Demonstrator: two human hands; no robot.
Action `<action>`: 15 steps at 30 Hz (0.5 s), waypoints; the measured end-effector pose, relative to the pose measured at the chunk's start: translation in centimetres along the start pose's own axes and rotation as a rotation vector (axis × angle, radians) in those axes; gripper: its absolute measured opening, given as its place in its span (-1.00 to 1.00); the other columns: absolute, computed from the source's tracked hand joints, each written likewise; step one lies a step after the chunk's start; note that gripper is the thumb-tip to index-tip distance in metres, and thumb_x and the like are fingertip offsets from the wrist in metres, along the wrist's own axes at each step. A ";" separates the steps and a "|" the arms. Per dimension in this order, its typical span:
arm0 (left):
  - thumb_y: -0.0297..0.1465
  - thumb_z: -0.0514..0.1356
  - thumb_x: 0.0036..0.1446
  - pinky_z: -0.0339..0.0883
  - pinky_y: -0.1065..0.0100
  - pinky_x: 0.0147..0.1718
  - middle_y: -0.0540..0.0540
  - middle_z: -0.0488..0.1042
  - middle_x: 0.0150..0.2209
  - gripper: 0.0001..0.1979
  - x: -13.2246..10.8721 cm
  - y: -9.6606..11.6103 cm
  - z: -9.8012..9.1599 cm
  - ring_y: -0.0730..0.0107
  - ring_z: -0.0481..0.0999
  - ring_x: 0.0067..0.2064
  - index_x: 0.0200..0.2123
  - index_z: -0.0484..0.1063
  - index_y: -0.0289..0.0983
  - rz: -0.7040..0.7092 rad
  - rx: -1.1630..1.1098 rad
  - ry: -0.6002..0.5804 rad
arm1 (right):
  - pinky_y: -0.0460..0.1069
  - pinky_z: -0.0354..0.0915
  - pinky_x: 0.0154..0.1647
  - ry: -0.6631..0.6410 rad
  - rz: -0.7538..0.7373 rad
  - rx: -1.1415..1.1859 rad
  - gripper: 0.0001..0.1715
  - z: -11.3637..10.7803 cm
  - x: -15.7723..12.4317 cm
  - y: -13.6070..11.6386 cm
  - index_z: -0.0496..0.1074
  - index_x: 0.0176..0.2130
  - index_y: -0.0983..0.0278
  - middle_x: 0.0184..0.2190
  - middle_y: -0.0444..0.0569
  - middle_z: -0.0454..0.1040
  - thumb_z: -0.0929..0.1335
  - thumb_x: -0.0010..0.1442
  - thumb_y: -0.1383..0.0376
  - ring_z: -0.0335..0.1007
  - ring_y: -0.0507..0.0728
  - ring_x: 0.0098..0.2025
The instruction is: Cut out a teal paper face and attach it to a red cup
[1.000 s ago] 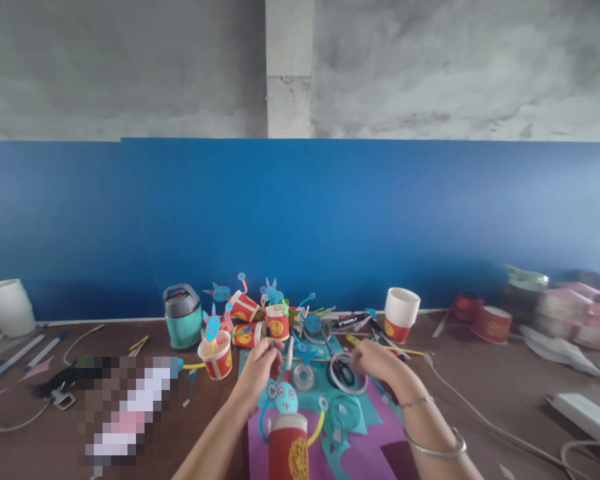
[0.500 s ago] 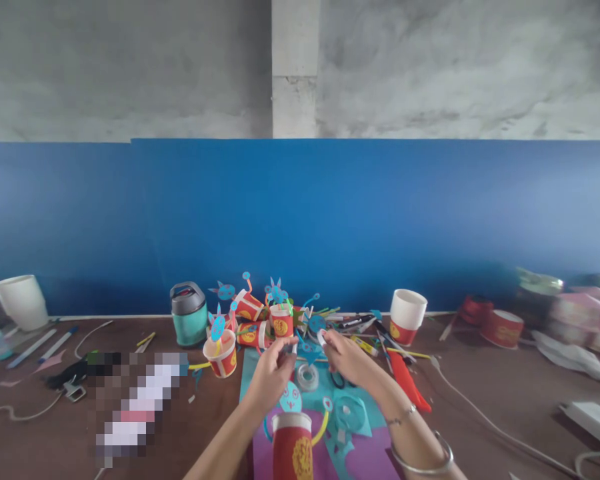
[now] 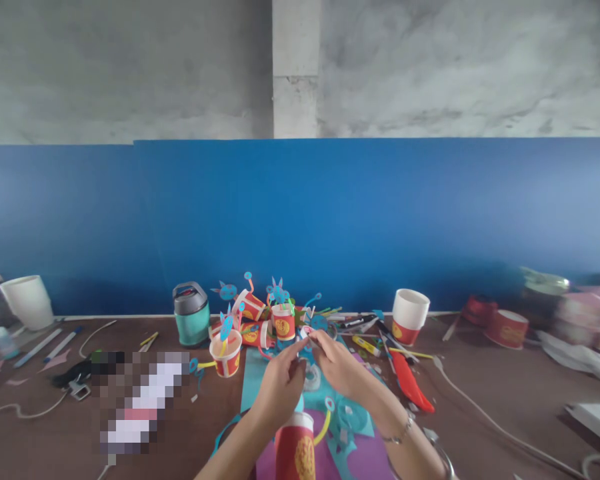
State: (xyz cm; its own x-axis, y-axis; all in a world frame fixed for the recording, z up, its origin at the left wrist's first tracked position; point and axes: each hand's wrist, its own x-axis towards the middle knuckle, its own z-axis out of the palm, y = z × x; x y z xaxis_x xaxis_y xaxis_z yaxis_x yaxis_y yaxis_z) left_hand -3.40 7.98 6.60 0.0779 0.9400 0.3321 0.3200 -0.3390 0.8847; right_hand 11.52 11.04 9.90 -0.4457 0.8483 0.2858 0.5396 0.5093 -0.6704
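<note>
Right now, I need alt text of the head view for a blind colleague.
Left hand and right hand, fingertips close together, hover over teal paper beyond a red paper cup. Behind them, decorated paper cups stand and lie right of a teal flask.

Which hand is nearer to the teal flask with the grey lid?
Left. The left hand is to the right of the teal flask and closer to the camera; the right hand is farther right.

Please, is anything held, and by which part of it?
A small pale piece shows where left grip and right grip meet in view; whether it is held, and where, cannot be told.
</note>
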 end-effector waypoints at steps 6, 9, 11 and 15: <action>-0.46 0.05 0.04 -0.02 0.48 -0.60 0.13 0.13 -0.61 -0.79 0.4 -0.4 0.0 0.51 0.10 -0.58 -0.24 0.40 -0.29 -0.048 -0.100 0.050 | 0.00 0.24 -0.23 -0.015 -0.037 0.005 -0.75 0.3 0.0 0.3 0.31 -0.16 0.26 -0.29 0.01 0.48 0.13 0.24 0.33 0.41 0.16 -0.23; -0.47 0.07 0.02 -0.04 0.49 -0.60 0.16 0.05 -0.62 -0.87 0.6 -0.7 0.0 0.52 0.08 -0.58 -0.33 0.37 -0.28 -0.036 -0.139 0.081 | 0.01 0.24 -0.19 -0.012 -0.048 0.011 -0.75 0.4 0.0 0.3 0.32 -0.15 0.26 -0.26 0.03 0.49 0.14 0.23 0.35 0.41 0.17 -0.19; -0.49 0.09 -0.01 -0.03 0.49 -0.59 0.17 0.04 -0.63 -0.74 0.6 -0.8 0.0 0.51 0.08 -0.58 -0.19 0.39 -0.28 -0.021 -0.111 0.108 | 0.01 0.24 -0.16 -0.008 -0.058 0.020 -0.72 0.4 0.0 0.2 0.33 -0.12 0.25 -0.21 0.04 0.49 0.15 0.22 0.37 0.41 0.17 -0.15; -0.47 0.07 0.03 0.10 0.46 -0.53 0.03 0.35 -0.52 -0.55 0.2 -0.5 0.0 0.44 0.22 -0.52 0.04 0.36 -0.23 -0.002 -0.009 0.068 | 0.01 0.24 -0.14 -0.007 -0.047 0.023 -0.66 0.1 0.0 -0.1 0.31 -0.05 0.25 -0.15 0.06 0.49 0.14 0.21 0.40 0.40 0.17 -0.11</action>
State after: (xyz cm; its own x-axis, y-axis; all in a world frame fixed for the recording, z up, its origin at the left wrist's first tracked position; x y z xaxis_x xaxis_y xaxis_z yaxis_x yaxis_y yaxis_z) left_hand -3.57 8.36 6.28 0.0127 0.9360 0.3517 0.3115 -0.3379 0.8881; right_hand 11.36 10.95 9.89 -0.4749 0.8225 0.3130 0.5016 0.5453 -0.6716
